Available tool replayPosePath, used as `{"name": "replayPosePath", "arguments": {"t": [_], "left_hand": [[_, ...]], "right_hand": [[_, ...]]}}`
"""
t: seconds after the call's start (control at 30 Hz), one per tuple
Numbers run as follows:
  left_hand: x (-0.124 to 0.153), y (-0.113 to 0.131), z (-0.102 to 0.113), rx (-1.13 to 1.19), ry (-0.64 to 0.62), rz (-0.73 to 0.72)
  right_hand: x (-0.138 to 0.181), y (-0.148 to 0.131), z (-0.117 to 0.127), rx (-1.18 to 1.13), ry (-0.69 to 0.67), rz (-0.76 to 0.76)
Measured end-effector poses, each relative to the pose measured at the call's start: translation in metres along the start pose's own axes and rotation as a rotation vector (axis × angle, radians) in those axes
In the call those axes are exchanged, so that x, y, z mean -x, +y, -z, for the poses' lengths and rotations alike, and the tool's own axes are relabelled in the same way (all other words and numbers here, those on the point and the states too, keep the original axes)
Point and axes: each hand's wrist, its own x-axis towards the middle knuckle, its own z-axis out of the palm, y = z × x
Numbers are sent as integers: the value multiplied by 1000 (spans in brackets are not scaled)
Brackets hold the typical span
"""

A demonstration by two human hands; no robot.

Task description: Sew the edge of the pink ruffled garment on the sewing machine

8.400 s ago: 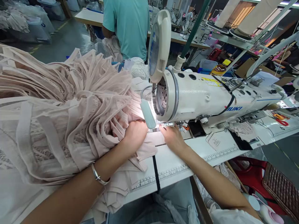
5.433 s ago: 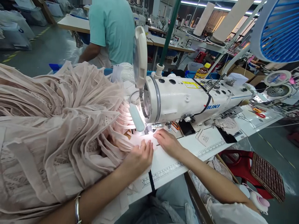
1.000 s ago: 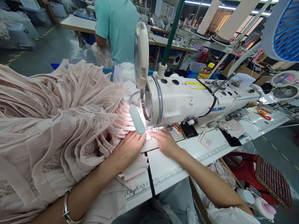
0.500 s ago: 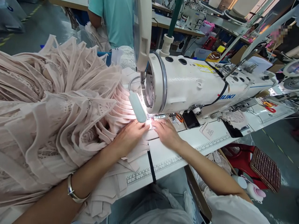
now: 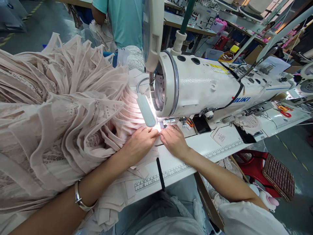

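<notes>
A white sewing machine (image 5: 200,86) stands over the worktable, its lamp (image 5: 146,110) glaring on the needle area. Just in front of the needle, my left hand (image 5: 140,145) is closed, thumb and fingers pinching the edge of pale pink fabric. My right hand (image 5: 174,141), with a ring on one finger, pinches beside it, the fingertips of both hands almost meeting. Glare and fingers hide most of the small piece between them. Left of the machine, a big heap of pale pink lace-trimmed fabric (image 5: 97,114) spreads under and beyond my left forearm.
Orange-handled snips (image 5: 189,122) and a black phone (image 5: 201,124) lie by the machine base. A printed ruler (image 5: 176,171) runs along the table's front edge, crossed by black tape (image 5: 160,173). A red chair (image 5: 251,166) stands at right; a person in teal (image 5: 124,23) is beyond the heap.
My fingers have gone from lying flatter on the fabric to a tighter pinch, with the fingertips drawn closer together. The whole view has shifted slightly.
</notes>
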Motion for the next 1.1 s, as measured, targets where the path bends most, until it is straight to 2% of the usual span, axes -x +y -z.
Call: {"name": "replayPosePath", "arguments": {"t": [0.13,0.3,0.47,0.63,0.87,1.1], "left_hand": [[1,1,-1,-47,54,18],[3,-3,-9,-38,125,42],[3,-3,-14,-76,145,57],[3,-1,-12,-24,84,53],[3,-1,-12,67,29,97],[14,-4,-22,173,52,169]], "right_hand": [[0,2,-3,-204,58,-183],[6,11,4,-364,30,-152],[9,12,6,-359,-12,-153],[10,12,11,-340,-23,-111],[10,14,14,-297,-79,32],[9,15,14,-350,-171,-130]]}}
